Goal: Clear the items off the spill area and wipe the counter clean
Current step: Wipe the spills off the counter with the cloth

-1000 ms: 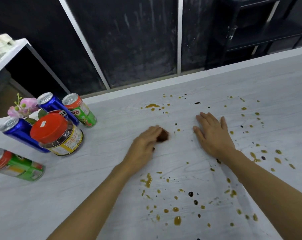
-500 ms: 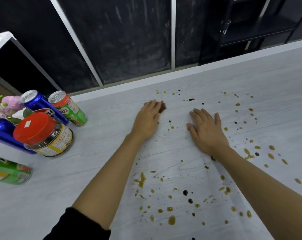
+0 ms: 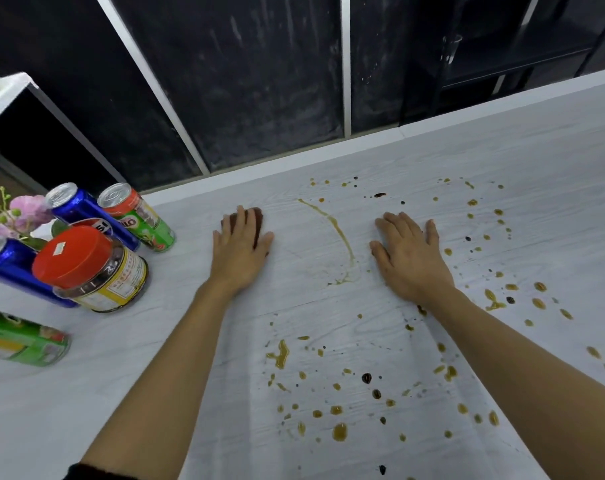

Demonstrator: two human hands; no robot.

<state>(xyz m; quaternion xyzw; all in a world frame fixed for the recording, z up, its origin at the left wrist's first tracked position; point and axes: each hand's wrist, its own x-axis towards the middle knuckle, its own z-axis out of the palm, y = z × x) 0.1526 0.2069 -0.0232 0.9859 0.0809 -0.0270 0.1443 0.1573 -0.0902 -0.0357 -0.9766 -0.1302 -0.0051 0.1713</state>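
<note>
My left hand lies flat on a small brown cloth on the white counter; only the cloth's far edge shows past my fingers. A thin curved brown smear runs between my hands. My right hand rests flat on the counter with fingers spread, holding nothing. Brown and amber spill drops dot the counter in front of me and to the right.
At the left stand a red-lidded jar, two blue cans, a green can and pink flowers. Another green can lies on its side. A dark wall runs behind the counter.
My left hand swept the cloth away from me and then to the left, leaving a curved smear where drops were. My right hand stayed flat on the counter.
</note>
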